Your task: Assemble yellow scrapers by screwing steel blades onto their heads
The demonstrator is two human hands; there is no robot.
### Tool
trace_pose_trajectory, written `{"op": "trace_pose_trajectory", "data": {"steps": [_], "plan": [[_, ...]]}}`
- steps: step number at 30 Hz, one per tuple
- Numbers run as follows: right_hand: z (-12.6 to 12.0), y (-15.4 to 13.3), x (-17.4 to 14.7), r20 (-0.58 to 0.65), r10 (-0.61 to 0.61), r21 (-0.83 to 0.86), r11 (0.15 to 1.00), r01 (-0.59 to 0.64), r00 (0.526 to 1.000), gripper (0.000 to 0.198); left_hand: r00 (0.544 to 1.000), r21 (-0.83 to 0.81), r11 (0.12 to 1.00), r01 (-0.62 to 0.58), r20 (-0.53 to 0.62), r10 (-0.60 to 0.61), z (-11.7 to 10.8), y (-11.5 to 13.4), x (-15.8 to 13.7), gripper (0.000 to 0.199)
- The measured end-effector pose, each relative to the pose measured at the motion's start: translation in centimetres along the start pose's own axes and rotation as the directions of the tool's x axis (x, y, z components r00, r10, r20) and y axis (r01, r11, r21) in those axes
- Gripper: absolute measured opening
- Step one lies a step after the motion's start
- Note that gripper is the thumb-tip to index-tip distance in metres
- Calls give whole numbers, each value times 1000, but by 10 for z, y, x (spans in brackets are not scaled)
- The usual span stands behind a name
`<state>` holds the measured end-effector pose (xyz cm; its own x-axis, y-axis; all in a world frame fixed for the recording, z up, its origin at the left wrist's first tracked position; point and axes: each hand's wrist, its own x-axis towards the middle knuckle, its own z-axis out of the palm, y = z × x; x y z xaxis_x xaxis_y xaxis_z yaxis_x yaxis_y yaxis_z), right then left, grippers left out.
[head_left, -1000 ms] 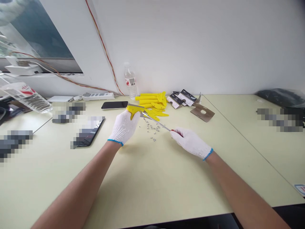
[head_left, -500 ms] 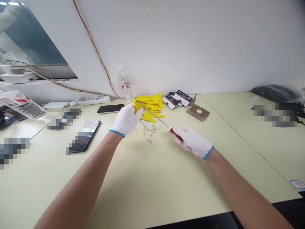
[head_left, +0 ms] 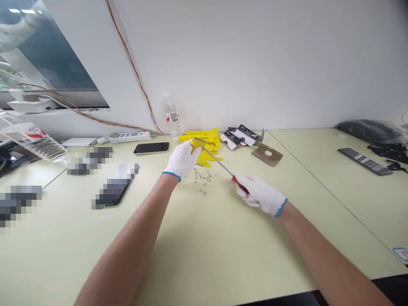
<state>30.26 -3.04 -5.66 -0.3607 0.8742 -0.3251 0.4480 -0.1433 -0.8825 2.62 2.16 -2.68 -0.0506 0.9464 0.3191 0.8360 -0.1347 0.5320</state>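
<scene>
My left hand [head_left: 181,159], in a white knit glove with a blue cuff, is closed on a yellow scraper head [head_left: 198,143] with a metal blade along its upper edge. In my right hand [head_left: 263,194], gloved alike, is a screwdriver [head_left: 241,185] with a red handle. Its long shaft points up and left, and the tip meets the scraper head near my left fingertips. Just behind lies a pile of yellow plastic scraper parts [head_left: 210,136]. Several small metal screws [head_left: 204,177] are scattered on the table below the pile.
A water bottle [head_left: 172,117] stands against the wall, beside a phone [head_left: 151,148] and a power strip [head_left: 130,136]. Black-and-white cards [head_left: 244,135] and a brown folded card [head_left: 267,154] lie right of the pile. Another bottle [head_left: 35,138] lies far left.
The camera view has shifted slightly, so the scene sits a little lower and further right. My left hand has moved slightly right with the scraper head; the screwdriver tip stays at it.
</scene>
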Motion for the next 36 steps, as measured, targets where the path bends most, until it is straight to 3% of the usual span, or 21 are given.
{"op": "trace_pose_trajectory", "data": {"steps": [1, 2, 4, 6, 8, 10, 13, 15, 16, 19, 21, 23, 25, 27, 29, 31, 34, 36], "plan": [[0, -1, -1, 83, 47, 85, 995, -55, 995, 49, 1000, -8, 1000, 2, 4, -2, -1, -1, -1, 26], [0, -2, -1, 91, 67, 111, 991, -77, 994, 47, 1000, -14, 1000, 4, 8, -4, -3, -2, -2, 25], [2, 1, 2, -107, 16, -13, 1000, -17, 994, 42, 1000, -17, 1000, 7, 15, -7, -6, -5, -6, 25], [6, 5, 8, -321, -154, -252, 965, 73, 934, 37, 1000, -17, 1000, 7, 19, -6, -9, -8, -9, 23], [9, 9, 11, -379, -314, -424, 895, 138, 871, 36, 999, -46, 999, 15, 30, -13, -11, -10, -12, 22], [10, 9, 11, -363, -310, -423, 895, 141, 879, 40, 999, -65, 998, 20, 38, -17, -12, -10, -13, 22], [8, 5, 6, -200, -22, -178, 984, -14, 980, 45, 999, -44, 999, 13, 31, -11, -11, -9, -13, 22], [7, 4, 4, -21, 122, -40, 992, -123, 992, 41, 999, -36, 999, 15, 29, -14, -10, -9, -12, 21], [6, 4, 4, 6, 130, -25, 991, -129, 992, 40, 999, -36, 999, 22, 35, -21, -9, -10, -12, 21], [6, 9, 8, -183, -36, -231, 973, -7, 982, 37, 998, -38, 998, 44, 49, -42, -8, -13, -13, 21], [7, 11, 10, -303, -235, -428, 899, 89, 924, 42, 998, -29, 999, 33, 46, -31, -8, -14, -13, 22], [6, 10, 9, -330, -336, -503, 854, 137, 882, 46, 999, -23, 1000, 16, 53, -15, -9, -14, -14, 21], [4, 6, 5, -282, -252, -414, 903, 120, 926, 50, 997, -22, 1000, 20, 69, -19, -9, -11, -14, 23], [1, 2, 0, -130, -77, -244, 969, 43, 988, 53, 996, -15, 999, 38, 80, -37, -10, -8, -13, 25], [-1, 0, -3, -23, 23, -146, 989, -27, 999, 51, 996, 3, 999, 47, 79, -47, -11, -6, -13, 27], [0, 1, -2, -136, -15, -227, 974, -17, 991, 45, 995, 20, 998, 53, 85, -55, -11, -6, -13, 26], [5, 4, 4, -378, -213, -440, 897, 28, 901, 42, 994, 18, 998, 59, 93, -60, -11, -7, -14, 23], [7, 6, 6, -388, -282, -471, 879, 75, 878, 44, 994, 1, 999, 51, 92, -51, -10, -8, -14, 22]]}}
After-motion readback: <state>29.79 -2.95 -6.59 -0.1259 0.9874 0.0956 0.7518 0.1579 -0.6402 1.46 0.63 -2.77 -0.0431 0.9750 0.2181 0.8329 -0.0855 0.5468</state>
